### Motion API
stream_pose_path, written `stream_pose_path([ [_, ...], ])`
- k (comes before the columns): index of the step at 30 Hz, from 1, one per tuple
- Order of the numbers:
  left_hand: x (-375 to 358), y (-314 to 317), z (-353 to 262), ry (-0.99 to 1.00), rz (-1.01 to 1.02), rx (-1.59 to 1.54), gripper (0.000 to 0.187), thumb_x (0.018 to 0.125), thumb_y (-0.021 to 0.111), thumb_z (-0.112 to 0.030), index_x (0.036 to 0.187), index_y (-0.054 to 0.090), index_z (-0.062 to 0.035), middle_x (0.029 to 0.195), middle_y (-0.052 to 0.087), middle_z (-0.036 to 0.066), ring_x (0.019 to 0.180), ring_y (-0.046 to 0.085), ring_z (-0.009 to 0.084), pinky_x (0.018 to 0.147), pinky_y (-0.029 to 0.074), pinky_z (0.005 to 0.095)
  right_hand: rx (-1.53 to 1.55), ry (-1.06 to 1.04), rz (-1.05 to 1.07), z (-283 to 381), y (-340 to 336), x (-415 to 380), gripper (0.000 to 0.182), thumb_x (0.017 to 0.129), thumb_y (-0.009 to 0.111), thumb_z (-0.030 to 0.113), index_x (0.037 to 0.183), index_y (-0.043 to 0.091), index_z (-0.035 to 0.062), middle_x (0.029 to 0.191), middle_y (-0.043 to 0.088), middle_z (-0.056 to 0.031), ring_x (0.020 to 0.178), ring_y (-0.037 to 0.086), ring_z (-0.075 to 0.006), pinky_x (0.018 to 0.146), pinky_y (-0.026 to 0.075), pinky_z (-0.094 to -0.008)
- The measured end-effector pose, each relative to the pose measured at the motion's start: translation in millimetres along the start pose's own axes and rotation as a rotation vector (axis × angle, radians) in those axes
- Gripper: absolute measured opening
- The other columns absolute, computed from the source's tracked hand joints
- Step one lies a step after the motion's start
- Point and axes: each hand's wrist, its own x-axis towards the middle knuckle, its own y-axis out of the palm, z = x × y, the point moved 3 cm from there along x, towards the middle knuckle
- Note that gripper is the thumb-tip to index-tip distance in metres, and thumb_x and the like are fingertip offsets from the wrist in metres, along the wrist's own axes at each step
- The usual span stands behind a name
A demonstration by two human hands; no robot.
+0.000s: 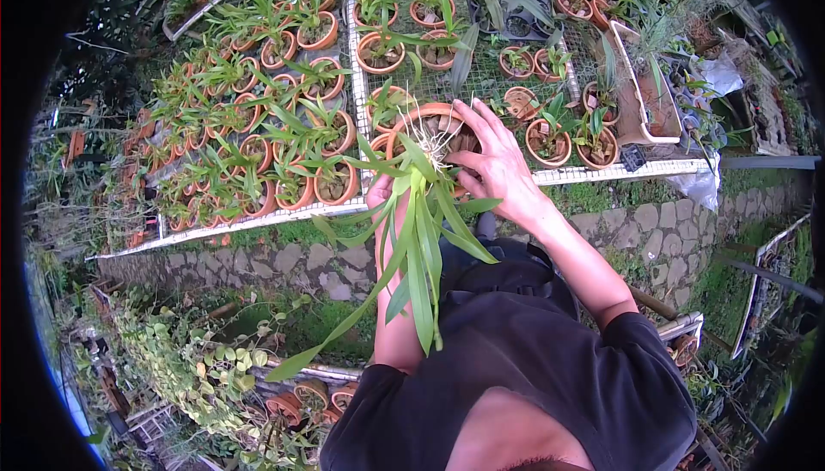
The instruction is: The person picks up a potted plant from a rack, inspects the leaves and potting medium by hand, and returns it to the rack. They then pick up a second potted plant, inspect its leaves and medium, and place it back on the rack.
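Note:
A leafy orchid plant (419, 222) with long green strap leaves lies across the near rim of a terracotta pot (421, 113). Its pale bare roots (432, 146) spread over the pot's mouth, where brown chunky pieces show. My left hand (378, 191) is at the pot's near left side beneath the leaves; the foliage hides most of its fingers. My right hand (498, 160) reaches over the pot's right side, fingers apart. Its upper fingertips are by the rim, and a lower digit comes close to the roots.
Rows of potted plants (335, 180) stand on a wire-mesh bench (481, 84) with a white edge (601, 170). A rectangular planter (644, 84) sits at the right. Below the bench runs a stone path (619, 229). More pots (311, 394) stand behind me at lower left.

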Motion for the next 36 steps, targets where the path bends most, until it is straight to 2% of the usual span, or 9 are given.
stream_pose_path([
  [10, -10.5, 11.0, 10.6, -0.05, 0.013, -0.049, 0.028, 0.094, 0.065, -0.011, 0.119, 0.062, 0.0001, 0.102, 0.069, 0.01, 0.084, 0.069, 0.0183, 0.074, 0.058, 0.0294, -0.102, 0.065, -0.029, 5.5, 5.5, -15.8, 0.025, 0.069, 0.072, 0.001, 0.094, 0.073, -0.0003, 0.157, 0.028, -0.0214, 0.14, 0.036, -0.0434, 0.11, 0.042, -0.0465],
  [13, -15.1, 12.4, 13.3, -0.074, 0.015, -0.062, 0.029, 0.093, 0.065, -0.01, 0.12, 0.062, 0.0002, 0.103, 0.07, 0.011, 0.085, 0.07, 0.0185, 0.074, 0.058, 0.0293, -0.131, 0.076, -0.051, 3.1, 6.5, -20.8, 0.02, 0.07, 0.071, 0.0, 0.09, 0.07, -0.003, 0.157, 0.028, -0.0222, 0.14, 0.035, -0.0443, 0.11, 0.041, -0.0483],
  [16, -16.2, 6.8, 16.0, -0.102, 0.023, -0.067, 0.029, 0.093, 0.065, -0.01, 0.12, 0.061, 0.0003, 0.104, 0.07, 0.011, 0.085, 0.07, 0.0187, 0.075, 0.059, 0.0292, -0.123, 0.053, -0.081, 1.9, 6.2, -25.7, 0.013, 0.076, 0.062, 0.002, 0.081, 0.058, -0.009, 0.153, 0.03, -0.0291, 0.14, 0.031, -0.0513, 0.111, 0.038, -0.053],
  [22, -44.7, 27.3, 4.3, 0.071, 0.193, 0.059, 0.029, 0.094, 0.065, -0.009, 0.121, 0.062, 0.0001, 0.104, 0.07, 0.011, 0.086, 0.071, 0.0198, 0.076, 0.059, 0.0296, 0.016, 0.035, -0.121, -0.1, 3.5, -33.9, 0.014, 0.079, 0.059, 0.0, 0.09, 0.057, -0.0088, 0.15, 0.034, -0.0304, 0.139, 0.032, -0.0511, 0.111, 0.038, -0.0511],
  [25, -75.1, 78.0, -24.2, 0.019, -0.051, 0.262, 0.034, 0.094, 0.063, -0.007, 0.126, 0.056, 0.0002, 0.106, 0.068, 0.011, 0.088, 0.07, 0.0202, 0.078, 0.06, 0.0321, 0.299, 0.176, -0.131, -0.2, -3.1, -35.6, 0.014, 0.078, 0.058, -0.011, 0.091, 0.058, -0.0037, 0.143, 0.042, -0.0258, 0.133, 0.044, -0.0453, 0.108, 0.042, -0.0474],
  [27, -68.9, 37.9, -10.5, 0.081, -0.114, 0.124, 0.038, 0.093, 0.063, -0.003, 0.13, 0.053, 0.0002, 0.107, 0.067, 0.012, 0.087, 0.07, 0.02, 0.076, 0.06, 0.032, 0.307, 0.217, -0.15, 7.5, -27.0, -40.0, 0.013, 0.084, 0.061, -0.007, 0.096, 0.06, -0.0028, 0.128, 0.056, -0.0237, 0.126, 0.053, -0.0392, 0.1, 0.048, -0.045],
  [29, -36.2, -16.7, 7.5, 0.13, -0.093, 0.177, 0.039, 0.093, 0.062, -0.001, 0.131, 0.05, -0.0002, 0.108, 0.066, 0.011, 0.086, 0.07, 0.019, 0.073, 0.061, 0.0296, 0.24, 0.15, -0.187, -5.5, -38.8, -50.0, 0.01, 0.087, 0.061, -0.003, 0.097, 0.06, -0.0037, 0.121, 0.059, -0.0233, 0.106, 0.064, -0.0383, 0.088, 0.052, -0.0439],
  [32, -21.2, -33.3, -0.2, 0.094, -0.106, 0.228, 0.029, 0.096, 0.057, -0.002, 0.124, 0.052, 0.0001, 0.101, 0.066, 0.014, 0.079, 0.07, 0.0224, 0.062, 0.064, 0.035, 0.171, 0.402, -0.127, -21.5, -64.1, -70.9, 0.007, 0.088, 0.06, -0.001, 0.094, 0.059, -0.0041, 0.086, 0.067, -0.0217, 0.084, 0.068, -0.0356, 0.073, 0.052, -0.0446],
  [36, -31.7, -18.9, -12.6, -0.013, -0.067, 0.195, 0.023, 0.099, 0.054, -0.007, 0.12, 0.053, 0.0007, 0.098, 0.067, 0.015, 0.072, 0.072, 0.025, 0.055, 0.065, 0.0339, -0.226, 0.522, 0.192, -79.2, -49.2, -129.4, 0.017, 0.087, 0.067, 0.01, 0.097, 0.063, -0.003, 0.082, 0.067, -0.0235, 0.084, 0.069, -0.0373, 0.075, 0.052, -0.0453],
])
